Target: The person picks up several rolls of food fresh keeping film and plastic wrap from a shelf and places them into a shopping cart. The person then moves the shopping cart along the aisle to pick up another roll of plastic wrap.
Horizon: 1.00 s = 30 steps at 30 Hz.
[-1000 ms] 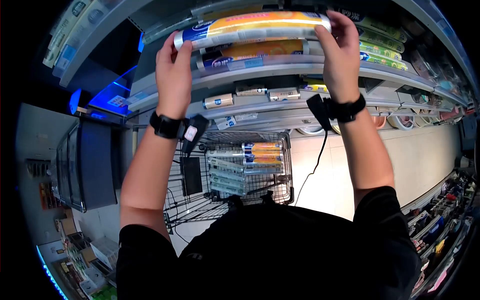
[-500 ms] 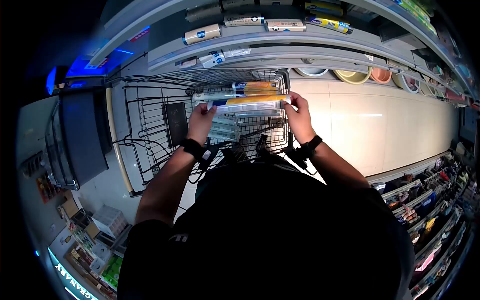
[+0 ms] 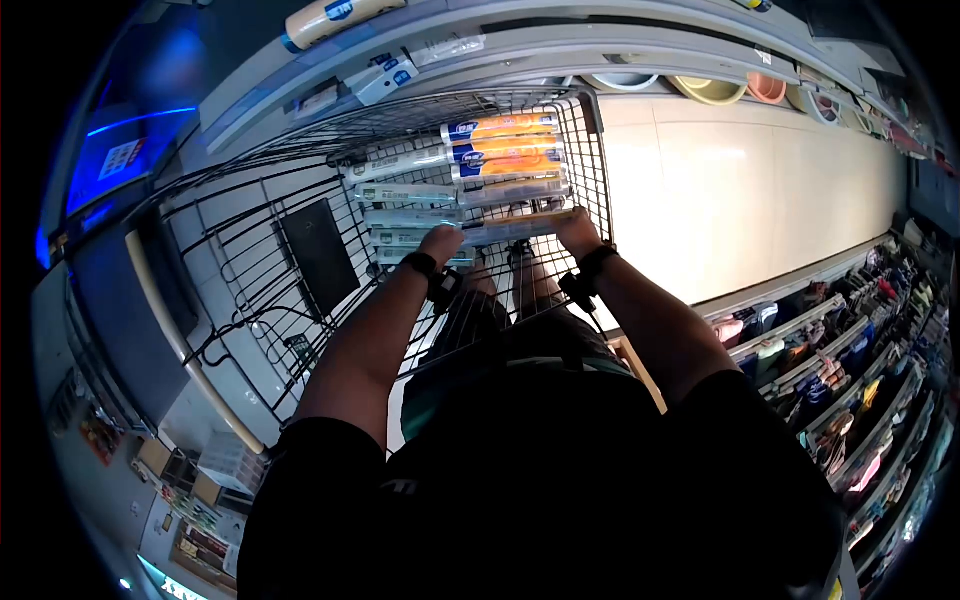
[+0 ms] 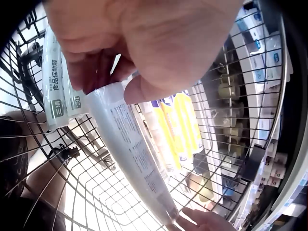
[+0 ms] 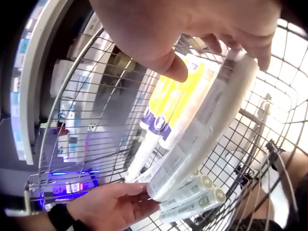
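Note:
My two hands hold a wrapped cling film roll point(image 3: 515, 228) by its ends, low inside the wire cart point(image 3: 597, 150). In the left wrist view, the thumb and fingers of my left hand point(image 4: 144, 43) grip the near end of the roll point(image 4: 127, 139), whose pale printed side shows. At the far end of the roll, my right hand point(image 5: 202, 29) has its fingers over the rim, with the thumb along the side. Beside it in the cart lie orange-and-blue rolls point(image 3: 505, 145) and several pale green rolls point(image 3: 410, 194), side by side.
Grey store shelves point(image 3: 530, 50) run along the cart's far side. Basins point(image 3: 710, 90) stand below them to the right. The cart's handle point(image 3: 165, 310) is at the left. Racks of small goods point(image 3: 860, 390) line the right, past the bright floor point(image 3: 690, 200).
Both hands have brought the cling film roll down from shelf height into the cart. Its orange face was visible before; the pale printed side shows now. The view has tilted toward the cart.

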### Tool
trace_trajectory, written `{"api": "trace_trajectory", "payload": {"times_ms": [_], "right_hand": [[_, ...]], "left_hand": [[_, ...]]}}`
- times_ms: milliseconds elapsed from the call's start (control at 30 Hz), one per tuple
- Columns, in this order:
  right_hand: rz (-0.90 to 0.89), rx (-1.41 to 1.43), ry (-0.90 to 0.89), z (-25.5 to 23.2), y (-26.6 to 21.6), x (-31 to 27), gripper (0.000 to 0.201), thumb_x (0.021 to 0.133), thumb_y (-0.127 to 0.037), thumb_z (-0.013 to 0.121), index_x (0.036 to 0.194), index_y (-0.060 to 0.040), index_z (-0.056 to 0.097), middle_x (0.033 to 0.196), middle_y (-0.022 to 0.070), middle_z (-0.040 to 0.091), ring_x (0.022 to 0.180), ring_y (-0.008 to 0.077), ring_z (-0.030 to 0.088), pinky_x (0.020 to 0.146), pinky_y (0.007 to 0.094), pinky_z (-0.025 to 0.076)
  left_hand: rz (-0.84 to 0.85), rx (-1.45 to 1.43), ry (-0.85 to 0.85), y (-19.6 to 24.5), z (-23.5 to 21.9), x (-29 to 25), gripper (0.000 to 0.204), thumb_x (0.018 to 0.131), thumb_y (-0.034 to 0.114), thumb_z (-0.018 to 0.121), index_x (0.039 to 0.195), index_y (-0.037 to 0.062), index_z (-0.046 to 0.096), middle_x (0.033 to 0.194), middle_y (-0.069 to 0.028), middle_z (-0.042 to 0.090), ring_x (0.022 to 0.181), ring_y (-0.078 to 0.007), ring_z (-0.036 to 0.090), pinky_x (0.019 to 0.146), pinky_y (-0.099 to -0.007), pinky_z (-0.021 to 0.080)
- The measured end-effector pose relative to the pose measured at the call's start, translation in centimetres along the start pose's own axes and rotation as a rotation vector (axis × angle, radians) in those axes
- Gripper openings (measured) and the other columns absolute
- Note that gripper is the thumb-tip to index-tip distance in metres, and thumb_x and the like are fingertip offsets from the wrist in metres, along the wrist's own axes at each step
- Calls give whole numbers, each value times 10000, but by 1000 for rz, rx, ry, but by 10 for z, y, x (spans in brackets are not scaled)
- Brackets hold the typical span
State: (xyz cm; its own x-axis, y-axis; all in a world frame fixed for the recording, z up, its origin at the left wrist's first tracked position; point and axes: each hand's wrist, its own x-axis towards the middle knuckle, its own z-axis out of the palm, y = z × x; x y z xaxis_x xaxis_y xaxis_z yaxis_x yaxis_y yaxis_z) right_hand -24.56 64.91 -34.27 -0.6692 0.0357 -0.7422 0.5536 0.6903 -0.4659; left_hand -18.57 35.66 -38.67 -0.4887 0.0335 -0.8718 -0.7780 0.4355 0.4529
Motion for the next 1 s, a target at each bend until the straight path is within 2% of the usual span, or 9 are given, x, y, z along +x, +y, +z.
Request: {"api": "trace_trajectory", "payload": {"times_ms": [267, 467, 533, 567, 700, 767, 833, 900, 1000], "right_hand": [[129, 29, 9, 7, -3, 22, 563, 798, -324, 586, 1149, 96, 455, 999, 227, 615, 909, 302, 612, 811, 354, 474], [48, 25, 68, 7, -9, 29, 371, 774, -242, 529, 1027, 25, 582, 923, 211, 645, 894, 316, 624, 791, 376, 469], [24, 30, 69, 1, -27, 17, 370, 778, -246, 531, 1037, 12, 584, 924, 217, 643, 919, 348, 607, 820, 383, 464], [-109, -259, 100, 4, -26, 17, 316, 833, -251, 508, 984, 14, 589, 964, 257, 614, 975, 401, 571, 972, 400, 398], [-92, -109, 223, 12, -27, 3, 308, 835, -209, 487, 1019, 35, 523, 967, 264, 600, 1015, 415, 541, 1009, 415, 368], [-54, -140, 208, 15, -20, 4, 299, 839, -207, 476, 1012, 31, 531, 968, 269, 598, 1024, 414, 537, 984, 424, 388], [-17, -173, 194, 19, -9, 10, 291, 844, -206, 466, 1004, 27, 540, 970, 274, 597, 1033, 412, 532, 959, 433, 407], [-295, -244, 356, 28, 5, 19, 276, 844, -192, 456, 984, 21, 561, 949, 276, 603, 990, 404, 556, 877, 444, 454], [53, -177, -26, 9, -27, 10, 446, 806, -236, 482, 1154, 39, 525, 1087, 271, 578, 1066, 365, 542, 907, 398, 433]], "left_hand": [[-92, -40, -36, 22, 8, 12, 346, 755, 233, 531, 963, -28, 621, 919, -177, 649, 866, -278, 619, 759, -354, 463], [-102, -64, 54, 11, 23, 35, 416, 783, 201, 604, 1129, -14, 519, 1050, -114, 600, 936, -185, 560, 815, -309, 435], [18, -142, 111, 6, 28, 42, 379, 742, 221, 567, 1055, 7, 578, 928, -172, 648, 873, -298, 619, 765, -360, 463], [29, -86, 83, -11, 32, 62, 368, 741, 212, 551, 1040, -1, 576, 908, -188, 643, 855, -327, 615, 769, -367, 462], [110, -165, 142, -17, 45, 71, 351, 744, 190, 527, 1024, -16, 575, 884, -197, 639, 830, -347, 608, 763, -380, 460], [148, 393, 434, -16, 54, 73, 358, 735, 159, 519, 1039, -24, 564, 884, -188, 635, 827, -334, 609, 754, -379, 463], [116, 236, 243, 4, 40, 64, 382, 736, 160, 527, 1070, -23, 553, 907, -174, 632, 843, -315, 609, 756, -366, 466], [80, 79, 53, 15, 38, 56, 407, 738, 161, 536, 1101, -22, 542, 929, -160, 629, 860, -295, 609, 758, -353, 468], [67, -79, 159, 11, 50, 52, 446, 757, 170, 547, 1159, -19, 520, 974, -126, 623, 882, -254, 607, 767, -323, 469]]}}
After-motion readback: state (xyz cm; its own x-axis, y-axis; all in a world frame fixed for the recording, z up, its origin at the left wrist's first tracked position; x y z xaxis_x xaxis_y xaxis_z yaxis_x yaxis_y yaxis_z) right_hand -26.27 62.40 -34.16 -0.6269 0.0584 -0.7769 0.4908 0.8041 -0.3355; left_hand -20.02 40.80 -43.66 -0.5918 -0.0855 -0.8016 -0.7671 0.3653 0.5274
